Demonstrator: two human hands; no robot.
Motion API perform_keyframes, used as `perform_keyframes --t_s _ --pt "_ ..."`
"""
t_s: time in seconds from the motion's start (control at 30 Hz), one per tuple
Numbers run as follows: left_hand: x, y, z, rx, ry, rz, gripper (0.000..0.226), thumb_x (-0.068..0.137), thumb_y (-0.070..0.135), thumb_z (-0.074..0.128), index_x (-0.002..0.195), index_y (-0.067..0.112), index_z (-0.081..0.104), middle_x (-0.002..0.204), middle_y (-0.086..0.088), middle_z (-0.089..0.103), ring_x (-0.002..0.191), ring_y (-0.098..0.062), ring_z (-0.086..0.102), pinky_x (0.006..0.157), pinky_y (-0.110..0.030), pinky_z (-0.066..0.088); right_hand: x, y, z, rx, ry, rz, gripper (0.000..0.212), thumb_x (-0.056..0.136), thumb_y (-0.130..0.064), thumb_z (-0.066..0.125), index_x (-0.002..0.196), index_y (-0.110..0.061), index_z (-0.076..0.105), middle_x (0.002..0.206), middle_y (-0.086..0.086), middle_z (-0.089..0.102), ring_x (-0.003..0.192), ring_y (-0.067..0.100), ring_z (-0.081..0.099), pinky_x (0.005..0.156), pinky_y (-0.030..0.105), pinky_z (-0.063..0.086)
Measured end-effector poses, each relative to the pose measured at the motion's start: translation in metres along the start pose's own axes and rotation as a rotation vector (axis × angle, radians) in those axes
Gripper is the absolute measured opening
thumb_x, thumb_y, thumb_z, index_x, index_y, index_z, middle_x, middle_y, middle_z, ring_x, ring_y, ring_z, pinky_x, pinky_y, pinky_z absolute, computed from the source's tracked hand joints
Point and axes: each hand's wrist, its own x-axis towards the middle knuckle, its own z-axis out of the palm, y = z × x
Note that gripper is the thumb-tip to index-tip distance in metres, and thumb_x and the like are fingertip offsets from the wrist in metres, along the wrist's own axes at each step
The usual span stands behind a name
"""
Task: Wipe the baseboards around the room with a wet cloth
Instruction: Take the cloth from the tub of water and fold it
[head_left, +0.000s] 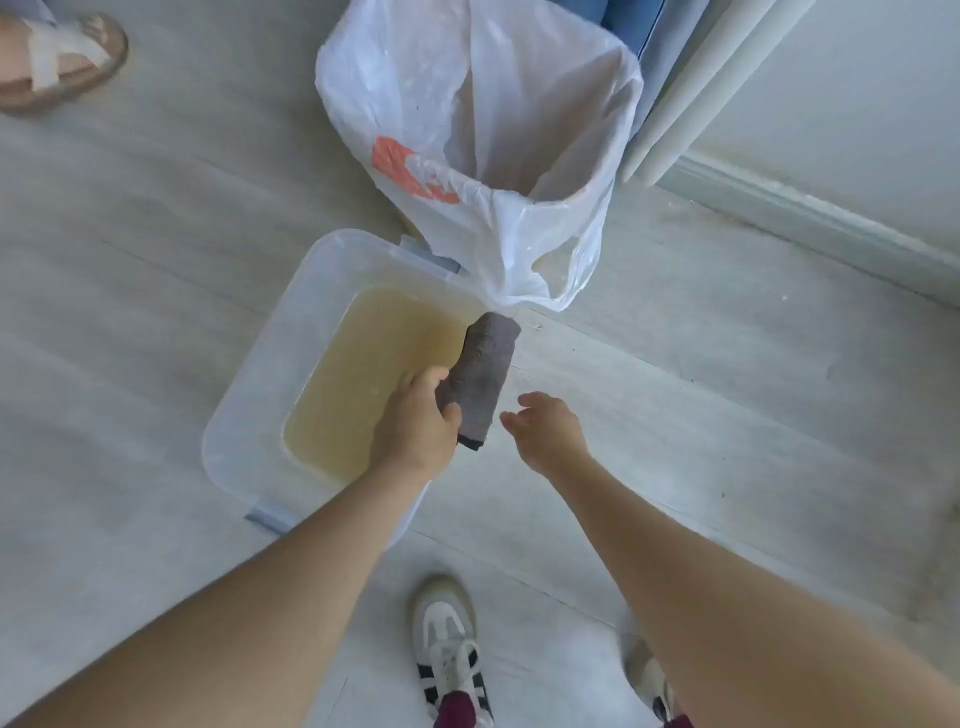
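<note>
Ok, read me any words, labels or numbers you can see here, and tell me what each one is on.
No text can be read.
White plastic bag: orange print with pale shapes, too blurred and crumpled to read.
Clear plastic tub, grey cloth, white trainers: no lettering visible.

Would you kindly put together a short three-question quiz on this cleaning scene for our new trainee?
1. True or false: the left hand holds the grey cloth.
2. What colour is the water in the clear tub? A clear, B yellowish-brown, C blue.
3. Fill in: the white plastic bag stands on the tub's ____ side.

Key:
1. True; the right hand is open and holds nothing.
2. B.
3. Far, toward the baseboard.
</note>
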Motion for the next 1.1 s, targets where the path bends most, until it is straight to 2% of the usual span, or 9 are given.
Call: perform_keyframes --t_s 0.13,0.23,0.3,0.4,0.5,0.6,0.8,0.97,1.1 --pt "0.029 -0.017 0.026 -0.049 -0.006 -0.012 0.044 0.095 0.019 0.048 0.138 0.020 0.041 0.138 0.001 0.043 0.122 -0.017 0.046 0.097 -0.035 0.042 0.040 0.006 0.017 0.236 -0.018 0.024 0.049 0.095 -0.031 0.053 0.137 -0.007 0.044 0.107 -0.002 0.060 0.090 0.017 0.056 0.071 0.026 0.042" --pt "0.042 -0.031 0.041 -0.120 -0.032 -0.012 0.042 0.093 0.019 0.048 0.134 0.025 0.046 0.126 0.001 0.056 0.110 -0.020 0.055 0.090 -0.042 0.049 0.057 0.010 0.027 0.436 -0.075 0.044 0.056 0.095 -0.032 0.054 0.143 -0.009 0.035 0.131 0.002 0.052 0.111 0.018 0.050 0.083 0.025 0.035" --pt "0.048 -0.033 0.045 -0.117 -0.036 -0.003 0.041 0.093 0.018 0.048 0.133 0.025 0.047 0.120 0.001 0.061 0.104 -0.021 0.058 0.086 -0.041 0.051 0.062 0.011 0.029 0.590 -0.117 0.059 0.057 0.095 -0.026 0.056 0.144 -0.010 0.033 0.135 0.003 0.051 0.111 0.015 0.049 0.087 0.026 0.034" --pt "0.050 -0.031 0.046 -0.074 -0.042 0.006 0.040 0.095 0.015 0.046 0.134 0.021 0.047 0.122 0.000 0.061 0.106 -0.020 0.057 0.086 -0.032 0.047 0.067 0.012 0.028 0.770 -0.168 0.096 0.041 0.091 -0.013 0.060 0.130 -0.006 0.049 0.123 0.008 0.060 0.110 0.021 0.057 0.088 0.030 0.041" --pt "0.047 -0.027 0.043 -0.073 -0.052 -0.013 0.041 0.095 0.011 0.046 0.135 0.019 0.048 0.125 -0.001 0.059 0.111 -0.018 0.055 0.090 -0.029 0.045 0.058 0.011 0.017 0.885 -0.224 0.078 0.019 0.090 -0.002 0.058 0.109 -0.001 0.060 0.108 0.012 0.066 0.093 0.021 0.063 0.077 0.028 0.052" --pt "0.038 -0.014 0.036 -0.048 -0.061 -0.029 0.044 0.092 0.005 0.048 0.135 0.017 0.048 0.131 -0.002 0.053 0.116 -0.019 0.052 0.099 -0.034 0.042 0.040 0.009 0.000 0.921 -0.276 0.046 0.015 0.091 -0.001 0.055 0.106 -0.001 0.061 0.098 0.008 0.067 0.085 0.018 0.064 0.069 0.025 0.052" --pt "0.001 0.062 0.019 -0.050 -0.056 0.101 0.047 0.086 0.004 0.056 0.129 0.022 0.050 0.128 0.006 0.044 0.113 -0.012 0.050 0.096 -0.032 0.043 -0.012 0.015 -0.077 0.950 -0.316 0.008 0.018 0.093 -0.006 0.054 0.109 -0.010 0.061 0.097 0.001 0.069 0.087 0.015 0.065 0.071 0.029 0.051" --pt "-0.018 0.169 0.020 -0.001 -0.104 0.275 0.060 0.081 0.008 0.064 0.134 0.028 0.042 0.131 0.016 0.038 0.119 -0.004 0.040 0.093 -0.029 0.042 -0.040 0.029 -0.176 0.778 -0.220 -0.077 0.007 0.092 -0.014 0.059 0.096 -0.011 0.063 0.099 0.010 0.069 0.090 0.025 0.067 0.082 0.040 0.054" --pt "-0.025 0.259 0.045 -0.017 -0.258 0.291 0.069 0.078 0.011 0.068 0.138 0.028 0.037 0.133 0.016 0.036 0.112 0.003 0.037 0.090 -0.018 0.035 -0.052 0.043 -0.269 0.668 -0.126 -0.122 0.030 0.088 -0.022 0.066 0.098 0.006 0.063 0.096 0.024 0.067 0.083 0.031 0.065 0.083 0.049 0.052"
